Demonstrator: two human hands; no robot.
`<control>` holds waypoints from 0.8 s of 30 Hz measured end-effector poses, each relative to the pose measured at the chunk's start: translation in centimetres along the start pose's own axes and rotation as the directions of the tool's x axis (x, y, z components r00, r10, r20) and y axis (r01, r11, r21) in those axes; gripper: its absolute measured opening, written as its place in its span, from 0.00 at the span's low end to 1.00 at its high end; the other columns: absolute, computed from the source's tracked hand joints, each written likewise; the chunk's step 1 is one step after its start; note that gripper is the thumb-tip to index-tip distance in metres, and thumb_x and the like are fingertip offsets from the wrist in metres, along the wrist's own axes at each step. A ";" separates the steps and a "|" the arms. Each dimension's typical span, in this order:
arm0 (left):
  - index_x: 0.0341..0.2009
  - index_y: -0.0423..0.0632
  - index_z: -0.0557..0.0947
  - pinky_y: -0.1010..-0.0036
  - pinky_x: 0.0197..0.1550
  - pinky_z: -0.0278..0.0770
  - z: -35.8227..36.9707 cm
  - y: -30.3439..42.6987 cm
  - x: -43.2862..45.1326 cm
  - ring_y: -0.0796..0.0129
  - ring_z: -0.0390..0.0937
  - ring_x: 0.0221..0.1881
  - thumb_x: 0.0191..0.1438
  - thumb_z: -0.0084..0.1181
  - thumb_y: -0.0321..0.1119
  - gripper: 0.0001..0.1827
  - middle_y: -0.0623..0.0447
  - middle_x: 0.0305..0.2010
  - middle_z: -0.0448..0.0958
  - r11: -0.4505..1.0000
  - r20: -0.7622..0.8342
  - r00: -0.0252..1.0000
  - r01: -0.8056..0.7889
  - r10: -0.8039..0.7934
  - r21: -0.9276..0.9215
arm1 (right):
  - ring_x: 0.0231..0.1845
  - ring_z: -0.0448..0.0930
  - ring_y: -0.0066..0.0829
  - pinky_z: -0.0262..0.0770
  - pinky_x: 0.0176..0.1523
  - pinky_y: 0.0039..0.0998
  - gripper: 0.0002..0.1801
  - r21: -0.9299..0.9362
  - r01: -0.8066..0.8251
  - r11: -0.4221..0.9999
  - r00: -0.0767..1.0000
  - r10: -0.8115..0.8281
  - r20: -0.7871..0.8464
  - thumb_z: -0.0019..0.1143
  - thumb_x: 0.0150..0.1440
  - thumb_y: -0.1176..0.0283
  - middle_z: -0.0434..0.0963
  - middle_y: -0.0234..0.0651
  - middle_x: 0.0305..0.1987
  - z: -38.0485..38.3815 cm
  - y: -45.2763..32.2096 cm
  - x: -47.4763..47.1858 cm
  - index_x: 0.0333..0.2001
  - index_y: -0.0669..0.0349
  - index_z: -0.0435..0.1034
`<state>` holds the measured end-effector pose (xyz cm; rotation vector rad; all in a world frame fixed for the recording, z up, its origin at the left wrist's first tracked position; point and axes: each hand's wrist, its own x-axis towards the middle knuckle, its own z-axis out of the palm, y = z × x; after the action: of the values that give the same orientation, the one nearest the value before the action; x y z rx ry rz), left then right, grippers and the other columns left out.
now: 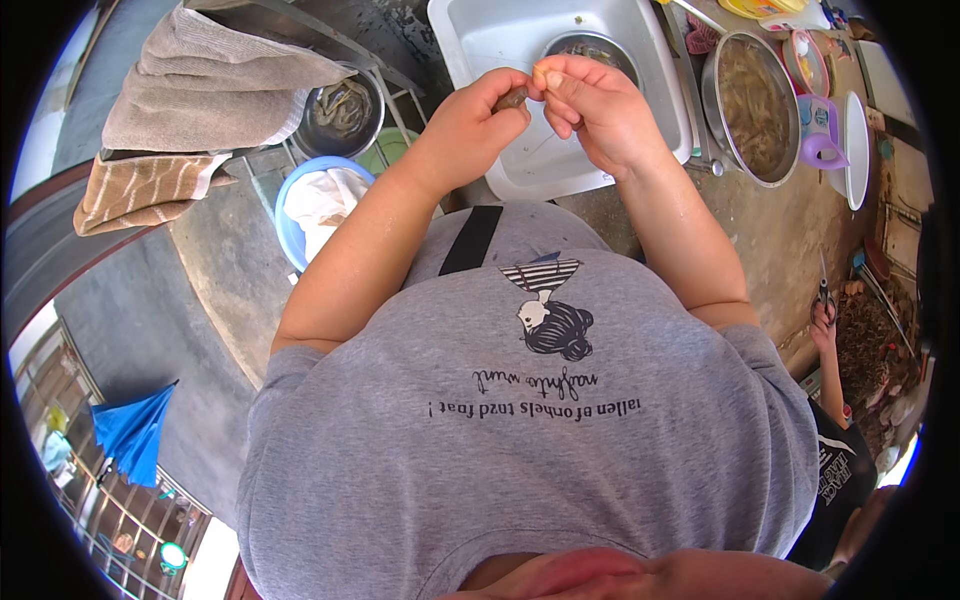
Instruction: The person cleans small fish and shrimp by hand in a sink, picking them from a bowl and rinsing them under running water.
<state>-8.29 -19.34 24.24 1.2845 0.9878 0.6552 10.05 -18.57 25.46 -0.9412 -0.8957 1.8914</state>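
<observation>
My left hand (472, 127) holds a small greyish-brown shrimp (511, 99) between thumb and curled fingers, over the near part of a stainless steel sink (540, 161). Close beside it, my right hand (596, 109) pinches a small yellowish bit at the shrimp's end with thumb and index finger; thin whisker-like strands hang below the hands. Behind my right hand, a metal bowl (634, 61) in the sink holds more shrimp, partly hidden. A large metal basin (711, 112) of shrimp in cloudy water stands right of the sink. On the left, a dark pan (377, 127) holds several shrimp.
Towels (217, 82) hang over a metal rack at upper left, above a blue basin (289, 236) with white cloth. A purple jug (821, 146) and a white basin (859, 165) stand at right. Another person's hand (823, 326) holds scissors (823, 296) at far right.
</observation>
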 end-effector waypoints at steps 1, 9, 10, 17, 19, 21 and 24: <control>0.48 0.41 0.73 0.82 0.37 0.64 0.0 0.2 0.0 0.80 0.65 0.35 0.55 0.48 0.29 0.16 0.61 0.35 0.70 1.000 0.001 1.000 0.001 -0.001 -0.001 | 0.22 0.63 0.14 0.65 0.29 0.20 0.10 -0.026 -0.001 1.000 1.000 0.001 -0.004 0.47 0.61 0.71 0.70 0.26 0.28 -0.1 0.1 0.0 0.36 0.66 0.72; 0.46 0.41 0.73 0.78 0.40 0.68 -0.3 -0.1 0.4 0.75 0.69 0.34 0.53 0.49 0.30 0.15 0.57 0.31 0.73 0.994 0.022 1.000 -0.021 0.019 0.108 | 0.24 0.62 0.12 0.61 0.31 0.16 0.08 -0.318 0.114 0.941 0.993 -0.112 0.024 0.45 0.61 0.72 0.71 0.21 0.29 -0.1 0.3 0.1 0.35 0.61 0.73; 0.46 0.41 0.73 0.78 0.40 0.68 -0.3 0.0 0.4 0.75 0.69 0.34 0.53 0.49 0.30 0.15 0.57 0.31 0.73 0.994 0.022 1.000 -0.021 0.019 0.107 | 0.24 0.62 0.12 0.61 0.31 0.15 0.08 -0.333 0.127 0.934 0.991 -0.129 0.015 0.45 0.61 0.72 0.71 0.21 0.29 -0.1 0.4 0.2 0.35 0.61 0.73; 0.41 0.41 0.73 0.77 0.41 0.69 -0.5 0.1 0.4 0.75 0.72 0.36 0.52 0.50 0.30 0.12 0.56 0.33 0.75 0.960 0.062 0.998 -0.015 -0.002 0.278 | 0.24 0.62 0.12 0.62 0.31 0.15 0.09 -0.239 0.106 0.965 0.988 -0.076 0.131 0.43 0.62 0.74 0.74 0.23 0.31 0.1 -0.3 0.3 0.35 0.61 0.73; 0.41 0.41 0.73 0.77 0.41 0.70 -0.5 0.0 0.4 0.75 0.72 0.37 0.52 0.50 0.30 0.11 0.55 0.33 0.76 0.956 0.061 0.998 0.009 -0.029 0.293 | 0.24 0.64 0.12 0.62 0.31 0.16 0.09 -0.222 0.101 0.970 0.987 -0.069 0.148 0.43 0.62 0.74 0.74 0.24 0.31 0.1 -0.2 0.3 0.35 0.61 0.73; 0.40 0.41 0.73 0.77 0.43 0.71 -0.5 -0.7 0.6 0.74 0.73 0.38 0.52 0.50 0.29 0.10 0.55 0.35 0.77 0.973 0.067 0.998 -0.012 -0.003 0.230 | 0.25 0.65 0.12 0.63 0.31 0.16 0.09 -0.205 0.095 0.974 0.984 -0.062 0.165 0.42 0.62 0.75 0.75 0.25 0.30 0.2 -0.1 0.4 0.34 0.61 0.72; 0.41 0.41 0.74 0.77 0.43 0.71 -0.5 -0.4 0.5 0.74 0.74 0.38 0.53 0.49 0.30 0.11 0.54 0.36 0.77 0.979 0.063 0.998 -0.026 0.013 0.202 | 0.26 0.68 0.14 0.66 0.33 0.17 0.10 -0.306 0.101 0.947 0.985 -0.052 0.165 0.42 0.62 0.75 0.74 0.25 0.30 0.1 -0.1 0.7 0.33 0.62 0.72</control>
<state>-8.56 -18.72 23.74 1.4857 1.0123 0.5371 9.71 -17.97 25.40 -0.9362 -1.3371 1.8049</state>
